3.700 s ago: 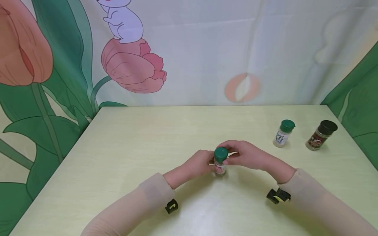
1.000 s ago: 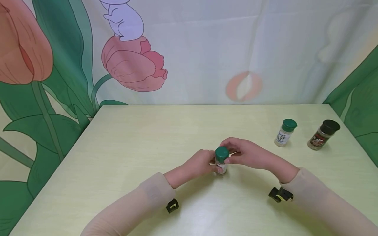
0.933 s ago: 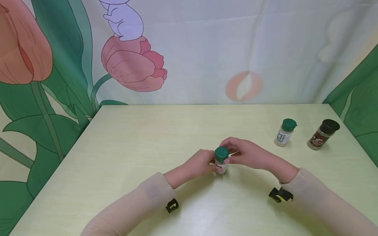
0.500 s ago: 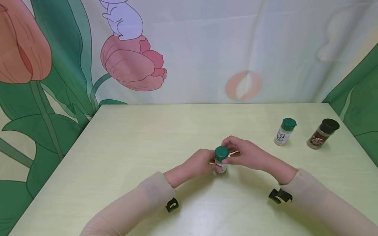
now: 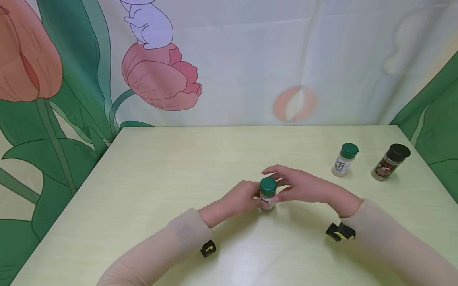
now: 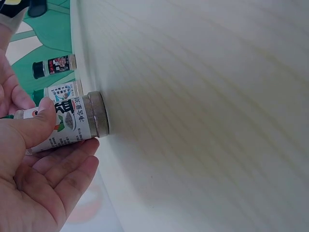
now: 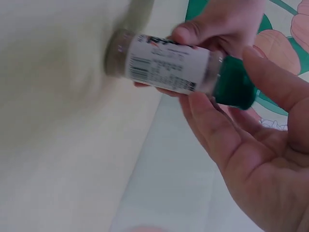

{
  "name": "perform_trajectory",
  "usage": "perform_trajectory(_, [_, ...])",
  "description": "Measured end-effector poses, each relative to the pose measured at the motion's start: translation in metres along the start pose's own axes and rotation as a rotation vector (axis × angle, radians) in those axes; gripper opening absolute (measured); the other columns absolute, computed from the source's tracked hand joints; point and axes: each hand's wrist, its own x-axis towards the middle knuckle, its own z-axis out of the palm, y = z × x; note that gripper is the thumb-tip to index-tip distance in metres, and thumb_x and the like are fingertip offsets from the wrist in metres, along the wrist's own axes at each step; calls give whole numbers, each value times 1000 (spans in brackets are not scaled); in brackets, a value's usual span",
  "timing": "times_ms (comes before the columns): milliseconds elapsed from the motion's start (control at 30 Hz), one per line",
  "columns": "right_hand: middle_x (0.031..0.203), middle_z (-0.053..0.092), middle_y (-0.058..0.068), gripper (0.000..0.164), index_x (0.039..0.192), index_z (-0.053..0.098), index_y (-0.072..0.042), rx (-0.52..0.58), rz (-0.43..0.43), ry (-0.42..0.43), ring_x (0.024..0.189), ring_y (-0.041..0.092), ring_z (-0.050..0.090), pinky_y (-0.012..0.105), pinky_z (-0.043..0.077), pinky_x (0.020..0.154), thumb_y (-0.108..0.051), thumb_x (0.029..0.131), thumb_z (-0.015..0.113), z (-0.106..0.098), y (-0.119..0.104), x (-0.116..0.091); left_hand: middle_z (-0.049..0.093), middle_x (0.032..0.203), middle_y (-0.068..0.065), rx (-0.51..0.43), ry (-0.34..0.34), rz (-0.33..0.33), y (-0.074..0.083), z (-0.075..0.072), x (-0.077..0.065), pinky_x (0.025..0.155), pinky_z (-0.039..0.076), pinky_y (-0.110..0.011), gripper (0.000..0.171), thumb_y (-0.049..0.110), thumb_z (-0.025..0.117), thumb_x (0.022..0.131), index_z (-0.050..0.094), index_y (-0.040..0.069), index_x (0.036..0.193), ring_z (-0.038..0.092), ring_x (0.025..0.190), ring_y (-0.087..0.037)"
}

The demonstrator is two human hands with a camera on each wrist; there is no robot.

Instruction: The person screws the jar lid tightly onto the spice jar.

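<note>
A spice jar [image 5: 267, 194] with a green cap and a white printed label stands upright on the table near the middle. My left hand [image 5: 240, 200] grips its body, thumb on the near side and fingers behind, as the left wrist view shows. Around the green cap [image 7: 235, 83] my right hand [image 5: 304, 186] is spread with loosened fingers. Its index finger reaches out above and behind the cap, and the thumb lies close by the jar's neck. Whether the right fingertips still touch the jar is hard to tell. Greyish powder fills the jar's base in the left wrist view.
Toward the back right of the pale table [image 5: 171, 159] stand a second green-capped spice jar [image 5: 344, 160] and a black-capped jar [image 5: 390, 162] with a dark label. A printed curtain [image 5: 236, 63] hangs along the table's far edge.
The right hand's fingers, earlier curled round the green cap, have opened, with the index finger stretched outward. My left hand keeps the same hold and the jar stays in place.
</note>
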Motion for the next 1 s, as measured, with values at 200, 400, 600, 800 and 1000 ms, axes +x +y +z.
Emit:
perform_trajectory(200, [142, 58, 24, 50, 145, 48, -2, -136, -48, -71, 131, 43, 61, 48, 54, 109, -6, 99, 66, -9, -10, 4, 79, 112, -12, -2, -4, 0, -2, 0, 1, 98, 58, -37, 24, 16, 77, 92, 71, 2, 110, 73, 112, -26])
perform_trajectory(400, [136, 63, 20, 38, 136, 56, 0, -136, -43, -45, 130, 42, 61, 48, 53, 110, -3, 99, 65, -7, -9, 5, 78, 114, -13, -24, -9, -9, -1, 1, 1, 99, 58, -38, 25, 16, 77, 92, 71, 2, 111, 73, 114, -26])
perform_trajectory(600, [132, 65, 20, 35, 131, 57, -2, -112, -43, 30, 126, 42, 64, 44, 59, 102, -8, 98, 68, 1, -1, 4, 79, 110, -12, -22, -1, 0, -2, 1, 1, 97, 58, -36, 24, 16, 77, 91, 71, 1, 108, 74, 110, -26])
perform_trajectory(800, [131, 66, 18, 34, 129, 57, -2, -107, -59, 82, 129, 43, 62, 46, 58, 103, -10, 98, 68, 7, 2, 2, 79, 109, -12, -10, 9, 4, -2, 1, 1, 96, 58, -36, 22, 17, 78, 91, 71, 2, 106, 74, 110, -26])
perform_trajectory(1000, [130, 66, 20, 32, 125, 56, 0, -73, -44, 144, 129, 44, 63, 46, 58, 103, -10, 97, 69, 13, 2, -1, 79, 111, -14, -21, 4, -7, 0, 0, 1, 99, 58, -40, 21, 15, 77, 91, 71, 1, 106, 74, 112, -28])
